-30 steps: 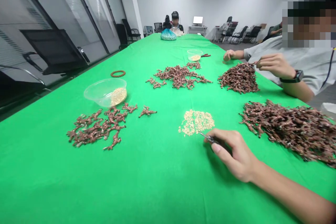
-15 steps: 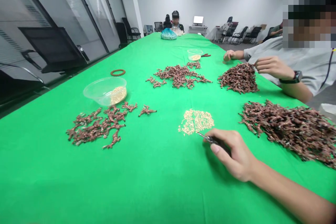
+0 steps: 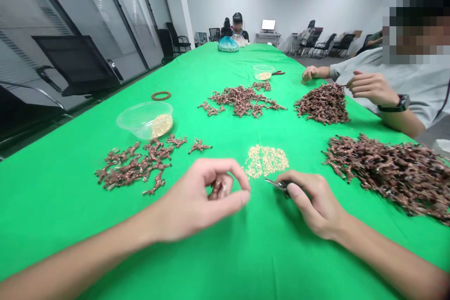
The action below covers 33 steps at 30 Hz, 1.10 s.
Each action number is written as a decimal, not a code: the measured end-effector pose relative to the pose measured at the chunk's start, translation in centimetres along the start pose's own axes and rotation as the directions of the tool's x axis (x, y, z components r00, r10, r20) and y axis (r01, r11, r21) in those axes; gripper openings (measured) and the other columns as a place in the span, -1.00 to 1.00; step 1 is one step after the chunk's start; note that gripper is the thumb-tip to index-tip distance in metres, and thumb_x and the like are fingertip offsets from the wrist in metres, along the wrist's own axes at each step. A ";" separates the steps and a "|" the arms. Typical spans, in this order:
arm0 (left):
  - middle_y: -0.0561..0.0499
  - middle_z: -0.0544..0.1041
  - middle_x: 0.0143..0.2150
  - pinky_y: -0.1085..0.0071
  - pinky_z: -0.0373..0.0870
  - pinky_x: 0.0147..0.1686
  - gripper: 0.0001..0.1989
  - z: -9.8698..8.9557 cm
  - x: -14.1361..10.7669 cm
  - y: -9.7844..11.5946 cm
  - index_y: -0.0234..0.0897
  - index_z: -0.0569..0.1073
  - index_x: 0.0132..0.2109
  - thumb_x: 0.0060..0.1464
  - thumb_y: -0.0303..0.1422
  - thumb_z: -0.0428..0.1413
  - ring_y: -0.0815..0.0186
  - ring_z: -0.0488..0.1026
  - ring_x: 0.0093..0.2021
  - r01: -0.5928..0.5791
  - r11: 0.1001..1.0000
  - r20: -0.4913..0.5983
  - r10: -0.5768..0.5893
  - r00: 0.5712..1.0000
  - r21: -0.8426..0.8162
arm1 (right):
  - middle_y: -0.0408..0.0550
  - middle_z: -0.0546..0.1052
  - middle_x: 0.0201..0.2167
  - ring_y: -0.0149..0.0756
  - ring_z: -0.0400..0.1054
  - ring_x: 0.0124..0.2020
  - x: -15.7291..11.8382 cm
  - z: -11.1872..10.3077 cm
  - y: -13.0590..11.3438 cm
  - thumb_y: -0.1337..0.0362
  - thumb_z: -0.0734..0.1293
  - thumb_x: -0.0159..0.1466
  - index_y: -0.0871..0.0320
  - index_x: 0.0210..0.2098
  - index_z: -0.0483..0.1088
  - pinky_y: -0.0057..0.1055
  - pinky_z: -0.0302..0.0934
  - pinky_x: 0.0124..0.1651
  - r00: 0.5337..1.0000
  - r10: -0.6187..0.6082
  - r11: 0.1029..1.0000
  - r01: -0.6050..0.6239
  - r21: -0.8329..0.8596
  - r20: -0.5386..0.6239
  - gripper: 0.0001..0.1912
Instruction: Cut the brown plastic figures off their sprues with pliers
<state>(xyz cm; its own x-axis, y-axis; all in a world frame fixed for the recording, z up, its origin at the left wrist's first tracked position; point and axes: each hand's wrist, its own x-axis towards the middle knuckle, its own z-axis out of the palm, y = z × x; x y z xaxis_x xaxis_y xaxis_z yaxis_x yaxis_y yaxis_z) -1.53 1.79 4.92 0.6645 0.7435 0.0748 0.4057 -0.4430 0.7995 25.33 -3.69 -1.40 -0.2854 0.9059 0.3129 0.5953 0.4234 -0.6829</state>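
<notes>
My left hand (image 3: 202,201) is curled round a small brown animal figurine (image 3: 221,186), most of it hidden by the fingers. Thumb and forefinger of that hand nearly meet beside a patch of tiny gold-coloured pieces (image 3: 276,160). In my right hand (image 3: 314,201) is a small pair of pliers (image 3: 279,184), its metal tip pointing left at the near edge of the gold pieces. Brown animal figurines lie in a loose pile (image 3: 135,164) on the left and a bigger heap (image 3: 390,168) on the right.
A clear plastic bowl (image 3: 131,119) with gold pieces stands at left, near a brown ring (image 3: 161,95). Farther off are more figurines (image 3: 242,98), a small bowl (image 3: 259,69) and red-handled pliers (image 3: 279,72). At right a co-worker's hands (image 3: 374,88) are at another heap (image 3: 323,103).
My left hand has come into view from the lower left with a figurine in it. My right hand stays almost in place with the pliers. The view has shifted slightly.
</notes>
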 end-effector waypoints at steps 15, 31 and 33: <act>0.10 0.50 -0.63 0.36 0.25 -0.53 -0.57 3.2 0.9 -5.6 -0.21 0.53 0.12 0.14 -0.18 0.12 0.29 0.42 -0.63 -0.255 0.609 0.012 0.374 0.927 0.751 | -0.11 0.46 -0.41 -0.35 0.28 -0.45 -0.5 0.3 0.1 0.21 0.16 0.39 0.15 -0.14 0.36 -0.34 0.09 -0.37 0.998 -0.047 0.990 0.051 -0.132 0.029 -0.80; 0.13 0.43 -0.68 0.41 0.18 -0.61 -0.75 3.2 0.4 -5.0 -0.31 0.59 -0.04 0.15 -0.42 0.11 0.40 0.32 -0.69 -0.489 0.772 0.088 0.500 0.862 0.407 | -0.09 0.45 -0.41 -0.33 0.32 -0.43 -0.5 0.0 0.1 0.23 0.19 0.37 0.16 -0.14 0.35 -0.32 0.12 -0.36 0.996 -0.076 0.986 0.083 -0.146 0.052 -0.82; 0.15 0.42 -0.68 0.45 0.19 -0.61 -0.78 3.1 0.6 -5.0 -0.31 0.60 -0.08 0.14 -0.45 0.14 0.44 0.30 -0.69 -0.432 0.835 0.005 0.458 0.889 0.341 | -0.09 0.46 -0.41 -0.32 0.33 -0.43 -0.5 0.0 0.1 0.23 0.18 0.37 0.15 -0.14 0.36 -0.33 0.13 -0.36 0.995 -0.080 0.985 0.087 -0.148 0.054 -0.82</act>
<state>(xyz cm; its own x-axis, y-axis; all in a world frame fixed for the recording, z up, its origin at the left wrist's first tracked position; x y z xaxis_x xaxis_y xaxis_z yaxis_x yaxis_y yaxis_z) -1.28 2.93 -0.89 0.7798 0.4554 0.4296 0.2655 -0.8620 0.4319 25.53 -4.10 -1.65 -0.3720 0.8674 0.3306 0.6727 0.4973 -0.5479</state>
